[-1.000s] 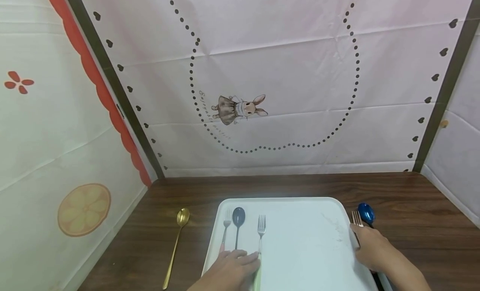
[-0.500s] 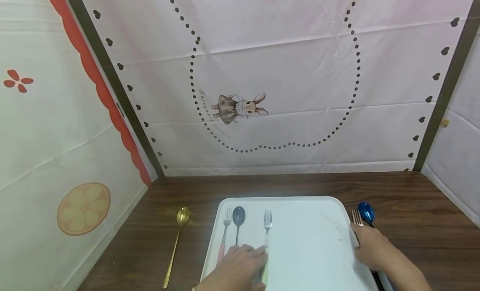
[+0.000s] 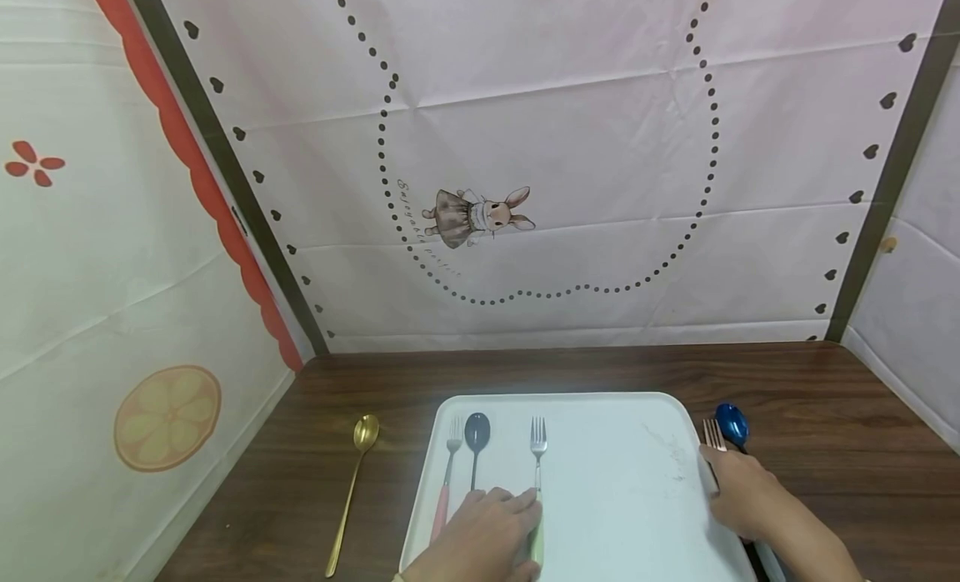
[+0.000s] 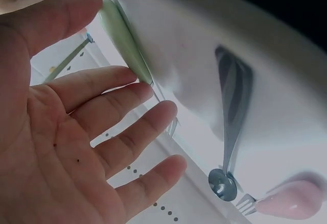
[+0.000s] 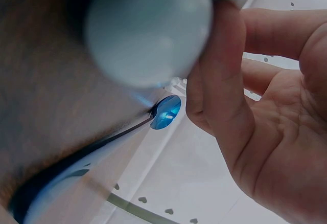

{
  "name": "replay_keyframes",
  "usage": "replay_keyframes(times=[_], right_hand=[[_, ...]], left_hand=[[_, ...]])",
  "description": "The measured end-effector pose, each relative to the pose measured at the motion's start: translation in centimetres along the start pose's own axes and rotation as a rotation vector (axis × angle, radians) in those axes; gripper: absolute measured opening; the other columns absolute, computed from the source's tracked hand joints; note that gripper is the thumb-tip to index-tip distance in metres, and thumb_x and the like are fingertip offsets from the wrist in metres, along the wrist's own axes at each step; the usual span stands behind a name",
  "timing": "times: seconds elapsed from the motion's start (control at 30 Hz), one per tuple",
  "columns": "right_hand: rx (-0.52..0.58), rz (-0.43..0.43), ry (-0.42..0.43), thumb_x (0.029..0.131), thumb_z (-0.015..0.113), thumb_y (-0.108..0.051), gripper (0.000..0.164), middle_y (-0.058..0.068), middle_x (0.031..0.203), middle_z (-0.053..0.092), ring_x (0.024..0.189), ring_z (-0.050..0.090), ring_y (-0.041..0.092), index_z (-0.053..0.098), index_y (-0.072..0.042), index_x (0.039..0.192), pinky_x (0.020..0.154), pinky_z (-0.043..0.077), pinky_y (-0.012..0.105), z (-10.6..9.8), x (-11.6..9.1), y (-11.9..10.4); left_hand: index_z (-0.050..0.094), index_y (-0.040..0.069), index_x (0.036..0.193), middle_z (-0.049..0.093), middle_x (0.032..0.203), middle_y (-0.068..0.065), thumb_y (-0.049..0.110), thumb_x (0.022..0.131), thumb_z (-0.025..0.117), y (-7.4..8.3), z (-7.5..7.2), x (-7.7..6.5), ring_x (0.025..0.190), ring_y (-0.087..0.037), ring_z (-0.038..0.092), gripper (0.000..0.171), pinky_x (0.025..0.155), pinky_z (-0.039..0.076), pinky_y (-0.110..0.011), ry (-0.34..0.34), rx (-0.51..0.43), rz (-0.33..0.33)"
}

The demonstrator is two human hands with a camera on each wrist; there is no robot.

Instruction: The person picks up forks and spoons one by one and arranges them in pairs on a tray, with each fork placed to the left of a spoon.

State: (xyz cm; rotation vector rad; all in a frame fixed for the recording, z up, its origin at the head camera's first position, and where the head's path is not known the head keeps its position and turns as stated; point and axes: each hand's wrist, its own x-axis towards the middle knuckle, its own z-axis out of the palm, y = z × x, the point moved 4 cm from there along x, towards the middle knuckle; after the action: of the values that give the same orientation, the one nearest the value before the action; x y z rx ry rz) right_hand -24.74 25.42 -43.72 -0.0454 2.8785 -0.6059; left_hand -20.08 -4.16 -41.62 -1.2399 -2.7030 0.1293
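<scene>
My left hand (image 3: 487,536) reaches over the white tray (image 3: 600,403), its fingers spread. In the left wrist view the tips of its thumb and index finger touch the green handle (image 4: 125,40) of a fork (image 3: 538,440) lying on the tray. Left of that lie a dark spoon (image 3: 477,433) and a fork with a pink handle (image 3: 441,507). At the tray's right edge my right hand (image 3: 750,499) holds a fork (image 3: 712,434) between thumb and fingers; its pale rounded handle (image 5: 148,29) looms close in the right wrist view, and the hand hides its middle.
A blue spoon (image 3: 732,423) with a black handle lies right of the tray, beside the right hand. A gold spoon (image 3: 365,436) lies on the brown wooden table (image 3: 300,482) left of the tray. Printed white cloth walls (image 3: 562,165) stand behind and at both sides.
My left hand has moved right and slightly farther forward, and the green-handled fork has slid the same way, farther from the dark spoon. The right hand has stayed in place.
</scene>
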Motion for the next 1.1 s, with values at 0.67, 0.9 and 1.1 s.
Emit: replay_keyframes(times=[0.67, 0.9, 1.1], right_hand=[[-0.001, 0.014, -0.015, 0.072, 0.064, 0.003, 0.056, 0.037, 0.114, 0.05, 0.078, 0.053, 0.026, 0.044, 0.015, 0.124, 0.059, 0.05, 0.039, 0.05, 0.08, -0.08], [0.004, 0.014, -0.014, 0.073, 0.063, 0.003, 0.056, 0.037, 0.114, 0.05, 0.078, 0.053, 0.026, 0.044, 0.015, 0.124, 0.057, 0.049, 0.038, 0.03, 0.05, -0.03], [-0.012, 0.015, -0.007, 0.073, 0.065, 0.002, 0.056, 0.037, 0.114, 0.05, 0.08, 0.054, 0.027, 0.044, 0.015, 0.124, 0.062, 0.051, 0.042, 0.08, 0.11, 0.0]], left_hand=[[0.06, 0.01, 0.118, 0.059, 0.123, -0.002, 0.047, 0.081, 0.063, 0.32, 0.15, 0.73, 0.1, -0.017, 0.056, 0.053, 0.078, 0.051, -0.035, -0.072, -0.056, -0.034], [0.06, 0.009, 0.118, 0.059, 0.122, -0.002, 0.047, 0.081, 0.062, 0.31, 0.05, 0.67, 0.098, -0.017, 0.057, 0.053, 0.075, 0.051, -0.033, -0.071, -0.036, -0.038], [0.061, 0.008, 0.117, 0.06, 0.122, -0.003, 0.046, 0.08, 0.063, 0.25, -0.01, 0.48, 0.097, -0.017, 0.057, 0.053, 0.073, 0.05, -0.032, -0.057, -0.016, -0.032]])
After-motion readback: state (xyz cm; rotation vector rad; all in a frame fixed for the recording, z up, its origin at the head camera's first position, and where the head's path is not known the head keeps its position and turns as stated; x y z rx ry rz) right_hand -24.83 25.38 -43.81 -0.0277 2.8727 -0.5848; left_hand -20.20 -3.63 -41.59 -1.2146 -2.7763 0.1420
